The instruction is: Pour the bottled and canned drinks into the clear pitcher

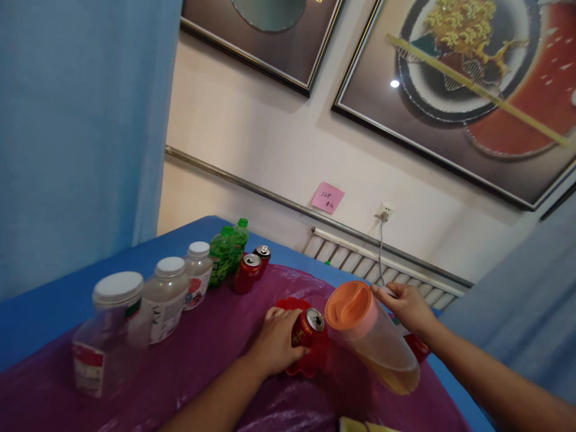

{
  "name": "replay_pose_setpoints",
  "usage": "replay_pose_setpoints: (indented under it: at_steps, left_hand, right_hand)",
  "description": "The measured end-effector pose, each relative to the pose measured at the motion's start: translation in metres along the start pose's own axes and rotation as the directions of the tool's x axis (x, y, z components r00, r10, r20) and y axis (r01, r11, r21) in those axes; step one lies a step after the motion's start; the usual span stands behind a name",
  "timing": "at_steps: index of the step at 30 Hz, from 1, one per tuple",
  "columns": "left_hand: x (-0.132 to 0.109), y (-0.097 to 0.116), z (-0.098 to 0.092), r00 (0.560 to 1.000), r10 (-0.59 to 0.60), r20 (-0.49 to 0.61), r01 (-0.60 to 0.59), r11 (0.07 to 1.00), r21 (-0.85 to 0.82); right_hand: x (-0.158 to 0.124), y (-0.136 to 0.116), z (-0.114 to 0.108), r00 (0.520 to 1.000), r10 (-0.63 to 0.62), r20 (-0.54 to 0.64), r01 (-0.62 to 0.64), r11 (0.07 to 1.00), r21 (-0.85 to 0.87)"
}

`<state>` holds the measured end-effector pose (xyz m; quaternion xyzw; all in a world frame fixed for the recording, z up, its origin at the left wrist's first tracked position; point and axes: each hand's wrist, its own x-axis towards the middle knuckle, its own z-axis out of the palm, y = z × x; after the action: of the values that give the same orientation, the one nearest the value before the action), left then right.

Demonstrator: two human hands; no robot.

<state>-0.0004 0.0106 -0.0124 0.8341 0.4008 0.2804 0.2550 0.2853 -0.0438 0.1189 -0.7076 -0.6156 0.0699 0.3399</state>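
Near the middle of the table, my left hand (275, 342) is wrapped round a red can (302, 329), which tilts over a red scalloped dish (320, 357). To its right is a clear pitcher (375, 348) with an orange lid (348, 305) and some yellowish liquid inside. The pitcher leans, its lid toward the can. My right hand (407, 306) is closed at the pitcher's far side, by its handle, which is mostly hidden. Part of another red item (417, 347) shows behind the pitcher, under my right forearm.
Clear jars with white lids (170, 300), green bottles (222, 255) and two dark red cans (247, 273) line the table's left side. Purple plastic (211, 342) covers the blue table (157, 255). A yellow item (360, 425) lies at the front edge. Behind are a radiator and blue curtains.
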Motion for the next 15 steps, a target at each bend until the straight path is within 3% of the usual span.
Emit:
replay_pose_setpoints:
  at_steps: [15]
  left_hand:
    - [-0.0004, -0.0019, 0.0015, 1.0, 0.017, -0.008, -0.017, 1.0, 0.001]
  right_hand:
    - [-0.0026, -0.0042, 0.0, 1.0, -0.01, -0.003, 0.01, 1.0, 0.016]
